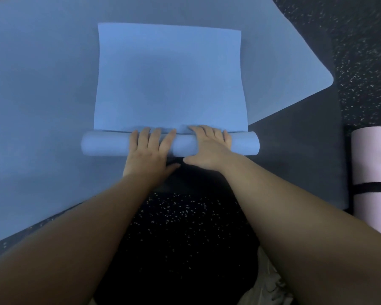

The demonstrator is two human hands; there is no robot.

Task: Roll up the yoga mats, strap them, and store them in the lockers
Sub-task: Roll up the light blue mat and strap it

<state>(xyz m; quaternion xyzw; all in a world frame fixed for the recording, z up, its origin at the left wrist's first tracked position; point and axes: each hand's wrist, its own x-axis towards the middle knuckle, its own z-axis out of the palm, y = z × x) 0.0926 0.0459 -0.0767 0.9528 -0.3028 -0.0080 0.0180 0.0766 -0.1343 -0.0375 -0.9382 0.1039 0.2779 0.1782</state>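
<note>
— Blue foam yoga mat (169, 78) is half rolled; the roll (185, 146) lies at its near end, on a wider grey-blue mat (42, 95). Left hand (150, 150) and right hand (207, 148) press flat on the roll, fingers nearly straight.

— The risk?

— I think uneven pushing could make the roll skew. Beyond the roll, the sheet has free room; its far edge is visible. A strapped pink roll (372, 168) lies well right.

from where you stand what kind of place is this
Probably a gym or yoga studio: speckled black rubber floor, several mats laid out, a blue mat half rolled, and a pink rolled mat already strapped.
</note>
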